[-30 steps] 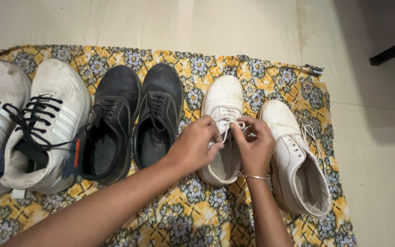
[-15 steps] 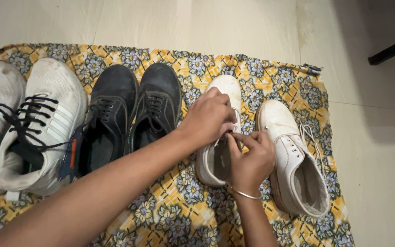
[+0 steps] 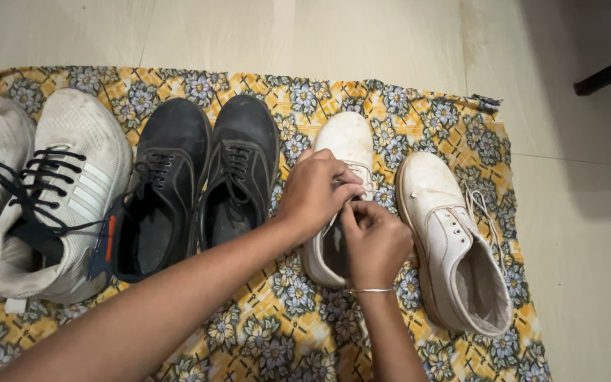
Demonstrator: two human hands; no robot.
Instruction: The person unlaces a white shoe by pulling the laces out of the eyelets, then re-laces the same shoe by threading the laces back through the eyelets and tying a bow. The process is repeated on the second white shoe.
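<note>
On floral cloth, L hand & R hand both pinch-grip lace of white shoe.

Both hands have drawn closer over the white shoe (fingers now meeting at its lace).

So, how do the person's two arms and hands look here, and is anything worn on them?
Both forearms are bare, with no sleeve in view and no gloves. The right hand has a thin silver-coloured bangle around the wrist. The left hand shows no ring, watch or band on its visible side. The fingernails look short and unpainted, as far as the picture shows.
</note>
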